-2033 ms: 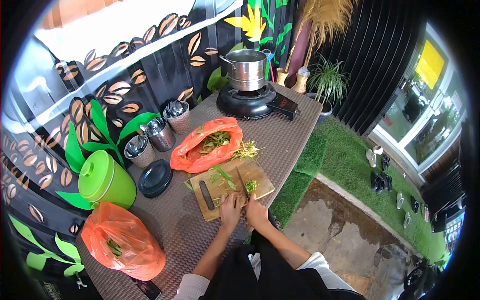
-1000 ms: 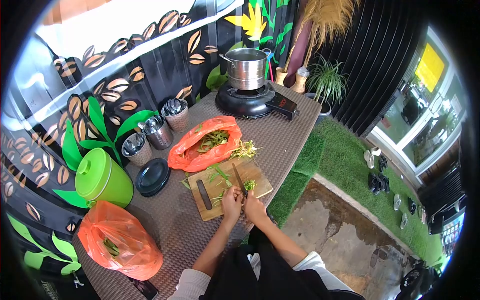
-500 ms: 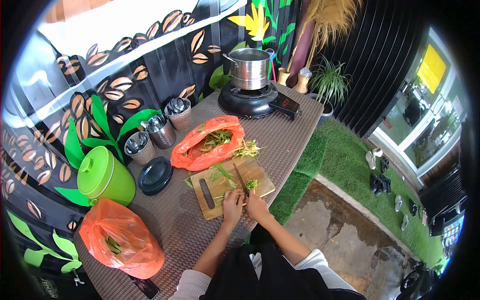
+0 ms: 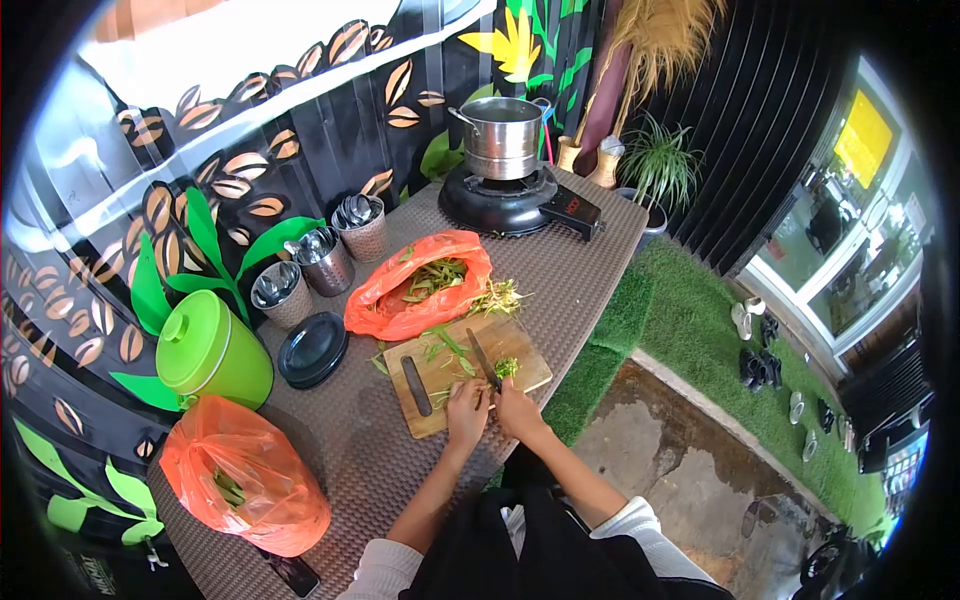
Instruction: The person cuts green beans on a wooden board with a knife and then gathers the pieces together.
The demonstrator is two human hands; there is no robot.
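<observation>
A wooden cutting board [image 4: 425, 422] with a slot handle lies near the table's front edge. My right hand [image 4: 516, 410] is closed round the handle of a knife [image 4: 480, 352], whose blade points away from me over the board. Beside it my left hand [image 4: 466, 412] rests on the board with curled fingers, closed on thin green stems mostly hidden beneath it. Chopped green pieces [image 4: 507, 368] are heaped right of the blade. Loose green leaves [image 4: 452, 346] lie left of it. Behind the board, an open orange plastic bag [image 4: 385, 312] holds leafy greens [image 4: 437, 278].
Trimmed stems [image 4: 498, 297] lie beside the open bag. A metal pot [image 4: 500, 140] sits on a black gas stove [image 4: 495, 205]. Cutlery cups [image 4: 327, 262], dark plates [image 4: 313, 350], a green lidded container [image 4: 213, 350], another orange bag [image 4: 250, 480] and a phone [image 4: 290, 573] are leftward.
Both hands and the knife stay in nearly the same place over the board. The whole view has shifted very slightly.
</observation>
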